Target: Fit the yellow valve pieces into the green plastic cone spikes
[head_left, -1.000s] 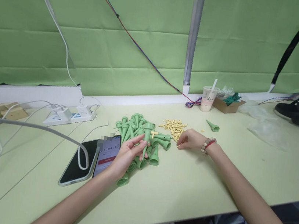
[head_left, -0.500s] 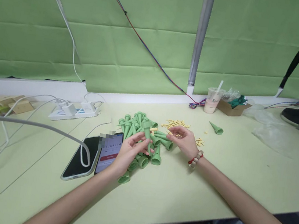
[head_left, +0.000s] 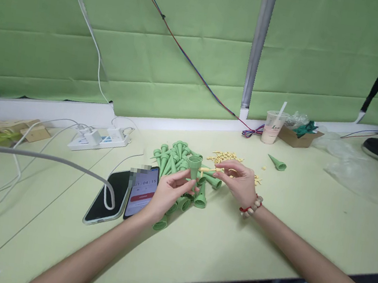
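My left hand (head_left: 172, 190) is closed around a green hollow plastic spike (head_left: 194, 164), its round threaded mouth facing up. A small yellow plastic peg (head_left: 209, 169) reaches from the spike's right side to the fingertips of my right hand (head_left: 239, 181), which pinch its outer end. Whether the peg sits in a hole or only touches the wall, I cannot tell. Under and behind my left hand lies a heap of similar green spikes (head_left: 201, 195). Loose yellow pegs (head_left: 225, 157) are piled just beyond my right hand, which partly hides them.
Two phones lie left of the heap, one dark (head_left: 107, 198), one with a lit timer (head_left: 142, 193). A power strip (head_left: 99, 140) with white cables stands further left. A single green spike (head_left: 277, 163), a drink cup (head_left: 272, 127), a small carton (head_left: 298, 137) and plastic bags (head_left: 349, 172) are at right.
The spike in my left hand has turned more upright, showing its open mouth. My right fingers, apart from the peg before, now pinch a yellow peg at the spike's side. The view has shifted slightly.
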